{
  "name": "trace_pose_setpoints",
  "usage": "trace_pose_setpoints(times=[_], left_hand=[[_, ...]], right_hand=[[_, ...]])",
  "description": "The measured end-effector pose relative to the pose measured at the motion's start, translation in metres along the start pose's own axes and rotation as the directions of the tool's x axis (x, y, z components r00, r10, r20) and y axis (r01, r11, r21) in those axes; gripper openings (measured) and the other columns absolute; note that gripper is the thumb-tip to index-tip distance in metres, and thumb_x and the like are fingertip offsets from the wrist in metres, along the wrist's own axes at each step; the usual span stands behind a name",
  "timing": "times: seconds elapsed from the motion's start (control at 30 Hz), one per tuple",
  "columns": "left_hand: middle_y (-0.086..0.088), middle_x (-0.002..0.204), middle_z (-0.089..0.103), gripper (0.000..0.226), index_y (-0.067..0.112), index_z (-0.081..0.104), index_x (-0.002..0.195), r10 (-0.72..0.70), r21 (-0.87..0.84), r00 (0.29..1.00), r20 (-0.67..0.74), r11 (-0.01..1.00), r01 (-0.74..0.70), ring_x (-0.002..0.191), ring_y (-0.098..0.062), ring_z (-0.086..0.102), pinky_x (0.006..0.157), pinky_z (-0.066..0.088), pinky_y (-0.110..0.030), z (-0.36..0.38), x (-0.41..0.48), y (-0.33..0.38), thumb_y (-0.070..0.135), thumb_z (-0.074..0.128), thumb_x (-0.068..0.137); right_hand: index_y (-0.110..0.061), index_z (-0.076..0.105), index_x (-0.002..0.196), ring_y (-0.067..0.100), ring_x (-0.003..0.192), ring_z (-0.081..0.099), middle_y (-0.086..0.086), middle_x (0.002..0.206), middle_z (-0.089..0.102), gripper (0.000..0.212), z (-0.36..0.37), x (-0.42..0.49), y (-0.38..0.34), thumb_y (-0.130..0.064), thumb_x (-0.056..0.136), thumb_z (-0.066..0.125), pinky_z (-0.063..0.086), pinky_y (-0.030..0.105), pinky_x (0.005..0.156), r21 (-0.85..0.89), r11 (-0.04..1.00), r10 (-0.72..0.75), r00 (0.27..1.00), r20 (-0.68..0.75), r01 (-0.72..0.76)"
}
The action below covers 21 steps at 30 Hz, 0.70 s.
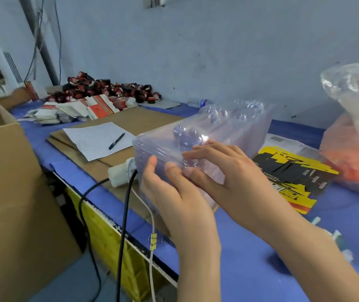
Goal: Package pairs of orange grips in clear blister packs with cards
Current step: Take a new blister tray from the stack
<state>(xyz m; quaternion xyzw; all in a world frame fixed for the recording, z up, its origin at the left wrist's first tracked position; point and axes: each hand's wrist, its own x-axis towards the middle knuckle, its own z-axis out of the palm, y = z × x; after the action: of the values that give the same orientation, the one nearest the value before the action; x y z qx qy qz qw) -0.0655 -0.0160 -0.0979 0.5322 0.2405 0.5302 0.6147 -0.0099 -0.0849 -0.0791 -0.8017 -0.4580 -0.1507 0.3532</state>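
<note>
The long table covered in blue cloth (261,269) runs under both hands, its near edge slanting down to the left of the fingers, with bare blue cloth open below and to the right of the wrists. Left of that edge, well apart from the fingers, stands a large open brown cardboard box (10,192). A flat sheet of brown corrugated cardboard (143,120) lies beyond and left of the fingers, carrying a white sheet of paper (97,139) with a black pen (116,141) on it. To the right of the fingers sits a clear plastic bag of orange grips (353,162), and between it and the hands lie yellow-and-black printed cards (292,177). The stack of clear plastic blister packs (196,136) is directly at the fingertips, its near edges facing the person. The left hand (174,197) cups the stack's near left corner, thumb and fingers curled against the edge; the right hand (224,177) lies over the top front, fingers pinching at the uppermost layers, though whether one pack is separated cannot be told. A white power strip (119,173) with black and white cables sits just left of the left fingers.
</note>
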Motion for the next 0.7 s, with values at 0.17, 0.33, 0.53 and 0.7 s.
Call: trace_pose_setpoints(times=[0.17, 0.33, 0.53, 0.7], left_hand=[[0.002, 0.142, 0.045, 0.038, 0.026, 0.040, 0.142, -0.095, 0.005, 0.995, -0.029, 0.995, 0.095, 0.121, -0.010, 0.055, 0.086, 0.052, -0.014, 0.002, 0.002, -0.009, 0.031, 0.041, 0.104], [0.000, 0.143, 0.043, 0.037, 0.023, 0.040, 0.142, -0.084, 0.016, 0.996, -0.042, 0.996, 0.085, 0.121, -0.012, 0.053, 0.091, 0.051, -0.021, 0.004, 0.002, -0.005, 0.027, 0.039, 0.105], [-0.011, 0.142, 0.044, 0.038, 0.016, 0.037, 0.144, -0.095, -0.042, 0.995, -0.021, 0.995, 0.094, 0.124, -0.023, 0.054, 0.103, 0.048, -0.044, 0.006, 0.002, -0.004, 0.019, 0.037, 0.106], [-0.013, 0.142, 0.044, 0.038, 0.012, 0.038, 0.144, -0.090, -0.049, 0.996, -0.020, 0.995, 0.088, 0.123, -0.023, 0.054, 0.100, 0.051, -0.042, 0.006, 0.002, -0.003, 0.014, 0.037, 0.106]], right_hand=[[-0.041, 0.063, 0.117, 0.003, 0.117, 0.044, -0.023, 0.116, 0.059, 0.028, -0.003, 0.003, -0.004, -0.052, 0.094, 0.052, 0.042, 0.024, 0.090, -0.052, 0.999, 0.018, 1.000, 0.005, -0.018], [-0.038, 0.060, 0.119, 0.009, 0.110, 0.050, -0.016, 0.113, 0.059, 0.027, -0.005, 0.003, -0.014, -0.048, 0.100, 0.045, 0.049, 0.037, 0.081, -0.120, 0.993, 0.015, 0.999, 0.035, -0.010], [-0.035, 0.045, 0.121, 0.008, 0.102, 0.049, -0.017, 0.113, 0.050, 0.029, -0.009, -0.001, -0.022, -0.045, 0.101, 0.026, 0.023, 0.022, 0.051, -0.446, 0.886, -0.081, 0.990, 0.119, 0.126], [-0.020, 0.059, 0.103, 0.015, 0.085, 0.065, -0.008, 0.092, 0.061, 0.011, -0.007, -0.004, -0.023, -0.028, 0.102, 0.052, 0.031, 0.026, 0.079, -0.509, 0.849, -0.164, 0.987, 0.003, 0.143]])
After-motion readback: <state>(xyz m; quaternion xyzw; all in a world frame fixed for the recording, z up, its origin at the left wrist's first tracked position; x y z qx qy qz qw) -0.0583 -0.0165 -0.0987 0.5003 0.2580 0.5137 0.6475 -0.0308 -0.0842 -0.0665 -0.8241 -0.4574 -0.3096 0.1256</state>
